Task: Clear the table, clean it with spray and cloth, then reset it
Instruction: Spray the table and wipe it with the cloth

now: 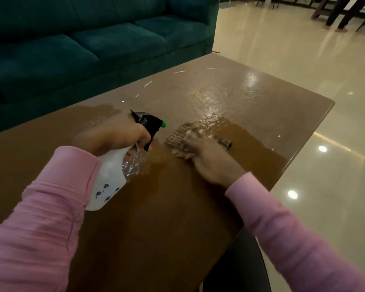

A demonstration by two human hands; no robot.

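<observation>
A brown wooden table [156, 228] fills the middle of the view, its far half wet and shiny. My left hand [114, 135] grips a clear spray bottle [112, 175] by its black trigger head with a green nozzle, pointing right just above the tabletop. My right hand [209, 159] lies flat on a striped brownish cloth [181, 138], pressing it onto the table right of the bottle. The cloth is blurred. Both arms wear pink sleeves.
A dark teal sofa [82, 45] stands close behind the table's far edge. Glossy beige floor [303, 70] lies to the right, with dark chair and table legs [341, 13] far off. A dark seat [236, 266] shows at the table's near right edge. Small white scraps [147, 84] dot the far tabletop.
</observation>
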